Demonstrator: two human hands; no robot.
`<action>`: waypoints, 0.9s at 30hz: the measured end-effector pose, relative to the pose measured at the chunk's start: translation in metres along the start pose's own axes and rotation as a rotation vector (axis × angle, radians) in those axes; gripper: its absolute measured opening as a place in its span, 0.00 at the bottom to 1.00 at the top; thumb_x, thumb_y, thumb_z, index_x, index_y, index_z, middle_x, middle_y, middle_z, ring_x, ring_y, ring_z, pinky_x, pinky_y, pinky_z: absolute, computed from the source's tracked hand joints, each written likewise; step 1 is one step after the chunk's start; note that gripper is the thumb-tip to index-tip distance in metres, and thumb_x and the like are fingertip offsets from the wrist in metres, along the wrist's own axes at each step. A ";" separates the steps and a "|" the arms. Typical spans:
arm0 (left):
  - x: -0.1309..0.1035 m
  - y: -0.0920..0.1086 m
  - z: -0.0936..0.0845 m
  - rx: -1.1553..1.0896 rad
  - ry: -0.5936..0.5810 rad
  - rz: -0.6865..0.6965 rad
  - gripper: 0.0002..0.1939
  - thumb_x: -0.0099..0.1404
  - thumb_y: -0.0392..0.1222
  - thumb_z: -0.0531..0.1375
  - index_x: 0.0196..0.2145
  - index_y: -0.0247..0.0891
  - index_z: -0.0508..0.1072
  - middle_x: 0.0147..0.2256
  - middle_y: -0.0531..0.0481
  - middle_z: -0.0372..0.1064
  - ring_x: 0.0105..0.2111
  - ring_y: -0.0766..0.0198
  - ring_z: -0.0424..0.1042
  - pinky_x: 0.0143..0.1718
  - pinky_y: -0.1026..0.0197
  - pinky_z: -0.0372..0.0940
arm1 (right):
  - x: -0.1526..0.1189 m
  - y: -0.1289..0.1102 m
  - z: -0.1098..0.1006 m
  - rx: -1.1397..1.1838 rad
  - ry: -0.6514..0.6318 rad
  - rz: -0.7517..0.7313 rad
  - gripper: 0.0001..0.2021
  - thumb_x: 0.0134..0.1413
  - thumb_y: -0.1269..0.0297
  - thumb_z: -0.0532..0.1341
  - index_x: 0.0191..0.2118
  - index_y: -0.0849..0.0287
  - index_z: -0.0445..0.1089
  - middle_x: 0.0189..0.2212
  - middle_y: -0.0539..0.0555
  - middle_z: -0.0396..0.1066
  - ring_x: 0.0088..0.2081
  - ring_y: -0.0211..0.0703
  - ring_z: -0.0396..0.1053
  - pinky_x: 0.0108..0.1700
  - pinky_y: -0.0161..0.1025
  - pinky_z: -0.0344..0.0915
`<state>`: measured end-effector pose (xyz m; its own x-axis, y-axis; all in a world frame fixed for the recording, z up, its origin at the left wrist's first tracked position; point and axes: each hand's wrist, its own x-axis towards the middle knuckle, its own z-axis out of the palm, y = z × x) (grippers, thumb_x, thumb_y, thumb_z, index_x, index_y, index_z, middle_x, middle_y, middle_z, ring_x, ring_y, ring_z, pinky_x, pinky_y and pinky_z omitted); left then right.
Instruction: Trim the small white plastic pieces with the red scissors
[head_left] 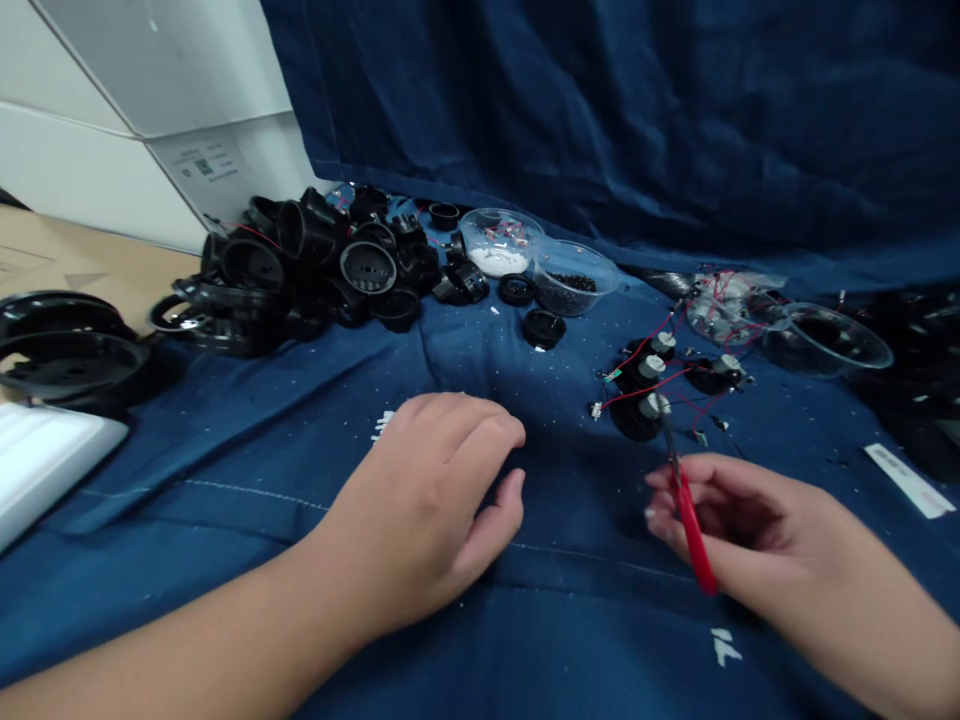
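My left hand (442, 500) hovers or rests palm down over the blue cloth (300, 440). Its fingers are bent, with a gap between thumb and forefinger and nothing visible in them. On the right, my right hand (757, 530) grips a red-handled tool (694, 535) with a thin dark metal tip; its exact kind is unclear. The tip points at a small motor (654, 404) on a black round part (634, 418). Beside it, more motors (651, 367) with red wires and small connectors (596, 410) sit on black parts.
Black plastic cups and rings (300, 260) are heaped at back left. Clear tubs (574, 280) hold small black and white pieces. Behind the wired parts lies a bag of wired motors (724, 305). A clear bowl (847, 345) and white strip (909, 480) lie right.
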<state>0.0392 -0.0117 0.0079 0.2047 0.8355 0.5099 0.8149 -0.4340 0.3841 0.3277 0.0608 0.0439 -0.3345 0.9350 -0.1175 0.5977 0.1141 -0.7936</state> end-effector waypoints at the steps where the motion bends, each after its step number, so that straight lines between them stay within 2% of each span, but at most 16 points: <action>1: -0.001 0.001 0.000 -0.022 0.009 0.022 0.08 0.72 0.37 0.59 0.48 0.37 0.70 0.45 0.46 0.74 0.45 0.53 0.71 0.48 0.46 0.66 | -0.001 -0.004 0.009 0.079 -0.051 0.024 0.14 0.49 0.59 0.77 0.43 0.55 0.82 0.31 0.54 0.81 0.30 0.49 0.80 0.30 0.35 0.78; 5: -0.002 0.007 0.000 -0.080 -0.068 0.057 0.04 0.74 0.39 0.57 0.44 0.37 0.72 0.36 0.49 0.72 0.35 0.57 0.68 0.38 0.52 0.65 | -0.011 -0.006 0.043 0.334 -0.125 0.096 0.19 0.48 0.57 0.79 0.46 0.56 0.81 0.35 0.56 0.82 0.32 0.48 0.80 0.32 0.35 0.78; 9: -0.003 0.012 -0.002 -0.133 -0.176 0.185 0.08 0.75 0.38 0.56 0.47 0.37 0.73 0.37 0.48 0.74 0.35 0.57 0.70 0.37 0.54 0.65 | -0.017 0.001 0.063 0.434 -0.159 0.131 0.19 0.50 0.52 0.78 0.45 0.56 0.81 0.35 0.56 0.81 0.31 0.46 0.78 0.32 0.36 0.76; 15: -0.007 0.015 0.000 -0.145 -0.228 0.214 0.07 0.74 0.39 0.59 0.47 0.39 0.74 0.39 0.48 0.73 0.35 0.57 0.68 0.36 0.55 0.67 | -0.016 0.009 0.065 0.423 -0.136 0.132 0.21 0.50 0.49 0.78 0.45 0.56 0.80 0.34 0.56 0.80 0.32 0.48 0.77 0.34 0.39 0.76; 22: -0.011 0.016 0.005 -0.164 -0.247 0.246 0.10 0.77 0.38 0.57 0.52 0.41 0.75 0.40 0.50 0.75 0.35 0.58 0.68 0.36 0.54 0.66 | -0.017 0.017 0.060 0.366 -0.291 0.064 0.16 0.56 0.55 0.77 0.47 0.50 0.79 0.35 0.52 0.79 0.31 0.40 0.72 0.34 0.32 0.73; 27: -0.012 0.016 0.004 -0.159 -0.216 0.265 0.08 0.77 0.36 0.56 0.43 0.38 0.75 0.38 0.50 0.74 0.34 0.58 0.67 0.36 0.54 0.65 | -0.017 0.004 0.063 0.350 -0.249 0.109 0.20 0.50 0.51 0.79 0.43 0.55 0.79 0.32 0.53 0.78 0.30 0.44 0.74 0.33 0.36 0.74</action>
<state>0.0519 -0.0275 0.0051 0.5210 0.7317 0.4396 0.6273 -0.6774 0.3841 0.2897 0.0246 0.0045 -0.4742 0.8209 -0.3182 0.3707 -0.1417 -0.9179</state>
